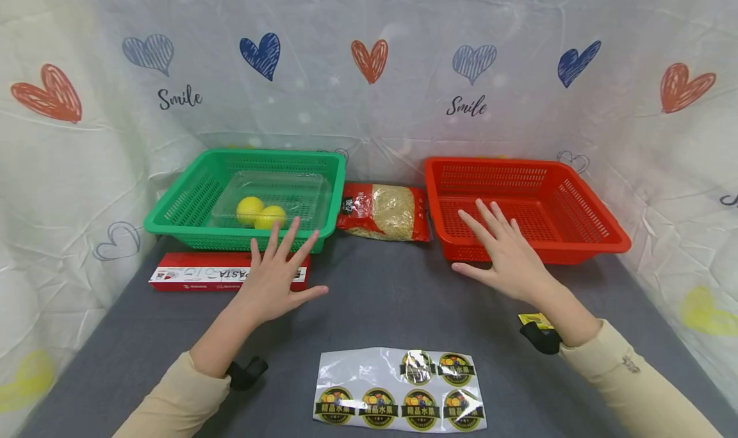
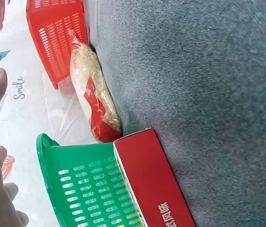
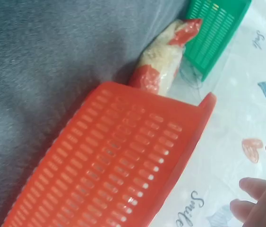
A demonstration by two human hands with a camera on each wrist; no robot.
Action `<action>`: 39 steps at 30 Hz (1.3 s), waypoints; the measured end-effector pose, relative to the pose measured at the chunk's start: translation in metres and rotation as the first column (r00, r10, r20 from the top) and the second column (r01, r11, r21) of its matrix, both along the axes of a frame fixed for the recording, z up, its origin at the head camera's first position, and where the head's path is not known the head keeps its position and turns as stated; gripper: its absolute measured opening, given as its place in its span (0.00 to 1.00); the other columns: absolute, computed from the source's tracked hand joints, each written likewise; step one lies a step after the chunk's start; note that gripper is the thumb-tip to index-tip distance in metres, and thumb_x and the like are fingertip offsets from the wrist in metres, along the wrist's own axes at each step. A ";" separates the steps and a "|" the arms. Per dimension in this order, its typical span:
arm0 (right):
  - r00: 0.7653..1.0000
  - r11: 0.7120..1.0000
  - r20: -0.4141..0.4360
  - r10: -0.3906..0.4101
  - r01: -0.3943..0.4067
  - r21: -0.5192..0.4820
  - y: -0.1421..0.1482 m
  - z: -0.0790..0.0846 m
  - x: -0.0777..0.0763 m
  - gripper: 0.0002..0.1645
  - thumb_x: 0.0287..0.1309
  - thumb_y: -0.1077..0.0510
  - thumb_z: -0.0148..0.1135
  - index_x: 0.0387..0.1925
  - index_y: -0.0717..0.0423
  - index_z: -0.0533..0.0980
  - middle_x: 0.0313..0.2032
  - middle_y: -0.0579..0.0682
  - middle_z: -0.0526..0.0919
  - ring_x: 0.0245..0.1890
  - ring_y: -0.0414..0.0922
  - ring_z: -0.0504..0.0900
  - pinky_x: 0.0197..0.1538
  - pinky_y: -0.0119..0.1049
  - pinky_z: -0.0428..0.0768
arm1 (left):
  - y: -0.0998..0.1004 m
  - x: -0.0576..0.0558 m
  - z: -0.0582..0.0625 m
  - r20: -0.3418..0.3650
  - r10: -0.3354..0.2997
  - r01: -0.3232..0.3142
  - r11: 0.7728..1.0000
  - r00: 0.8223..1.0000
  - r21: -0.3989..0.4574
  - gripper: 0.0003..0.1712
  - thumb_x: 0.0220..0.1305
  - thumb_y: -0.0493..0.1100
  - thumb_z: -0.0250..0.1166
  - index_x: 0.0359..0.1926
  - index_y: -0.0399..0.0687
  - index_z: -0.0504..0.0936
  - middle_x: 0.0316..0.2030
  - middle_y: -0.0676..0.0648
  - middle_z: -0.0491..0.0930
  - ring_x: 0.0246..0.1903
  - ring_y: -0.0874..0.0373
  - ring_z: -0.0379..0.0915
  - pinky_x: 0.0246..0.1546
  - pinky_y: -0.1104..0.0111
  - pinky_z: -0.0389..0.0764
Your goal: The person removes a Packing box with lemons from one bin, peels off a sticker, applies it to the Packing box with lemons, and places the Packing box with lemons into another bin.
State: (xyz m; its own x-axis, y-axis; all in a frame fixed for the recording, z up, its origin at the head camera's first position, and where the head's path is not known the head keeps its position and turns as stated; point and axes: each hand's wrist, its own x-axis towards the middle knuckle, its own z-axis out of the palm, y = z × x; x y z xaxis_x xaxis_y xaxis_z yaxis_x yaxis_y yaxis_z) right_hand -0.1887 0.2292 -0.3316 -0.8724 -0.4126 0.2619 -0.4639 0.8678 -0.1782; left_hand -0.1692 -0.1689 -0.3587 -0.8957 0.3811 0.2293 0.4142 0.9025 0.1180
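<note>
My left hand [image 1: 272, 283] is spread with straight fingers over the front of the green basket [image 1: 190, 238] and the red pasta box [image 1: 198, 259], holding nothing. Inside that basket sits a clear plastic container [image 1: 294, 185] with two yellow balls, one yellow ball [image 1: 249, 210] partly behind the other. Fingers apart, my right hand [image 1: 510, 259] hovers over the near side of the red basket [image 1: 582, 252], also holding nothing. Between the baskets lies a red-and-clear bag [image 1: 392, 212] of pale dry food. In the right wrist view the right fingertips [image 3: 248, 187] appear beyond the red basket's rim.
A sheet of round fruit stickers [image 1: 398, 387] lies at the near middle of the grey table [image 1: 380, 303]. A small yellow packet [image 1: 533, 319] is partly hidden by the right wrist strap. A white curtain [image 1: 323, 111] with printed hearts hangs behind and along both sides.
</note>
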 end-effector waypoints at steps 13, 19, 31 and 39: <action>0.996 0.996 0.037 0.080 -0.078 -0.035 -0.024 0.007 -0.013 0.53 0.49 0.32 0.59 0.70 0.40 0.46 0.71 0.51 0.41 0.69 0.52 0.37 0.64 0.59 0.45 | -0.010 0.002 -0.006 -0.030 0.002 0.000 0.996 1.000 0.093 0.53 0.50 0.67 0.62 0.71 0.56 0.48 0.71 0.43 0.36 0.67 0.37 0.31 0.56 0.33 0.43; 0.992 0.992 0.069 0.106 -0.101 -0.072 -0.038 0.011 -0.017 0.53 0.49 0.32 0.59 0.70 0.39 0.45 0.71 0.49 0.40 0.69 0.51 0.39 0.63 0.58 0.54 | -0.014 0.004 -0.009 -0.067 0.007 0.002 0.991 0.998 0.134 0.51 0.51 0.63 0.64 0.70 0.54 0.50 0.69 0.40 0.42 0.66 0.37 0.38 0.55 0.33 0.45; 0.980 0.979 0.105 0.170 -0.157 -0.129 -0.065 0.017 -0.029 0.52 0.51 0.37 0.61 0.70 0.47 0.48 0.70 0.51 0.43 0.69 0.52 0.43 0.62 0.55 0.59 | -0.020 0.006 -0.015 -0.010 0.039 -0.035 0.961 0.999 0.275 0.46 0.56 0.58 0.62 0.69 0.49 0.52 0.67 0.38 0.46 0.64 0.39 0.43 0.57 0.42 0.54; 0.973 0.968 0.088 0.215 -0.201 -0.148 -0.086 0.017 -0.039 0.51 0.52 0.37 0.60 0.70 0.46 0.47 0.70 0.53 0.47 0.67 0.53 0.52 0.61 0.53 0.61 | -0.023 0.008 -0.017 0.097 0.045 -0.079 0.920 0.994 0.384 0.43 0.61 0.57 0.58 0.69 0.46 0.50 0.67 0.38 0.46 0.63 0.39 0.44 0.54 0.41 0.61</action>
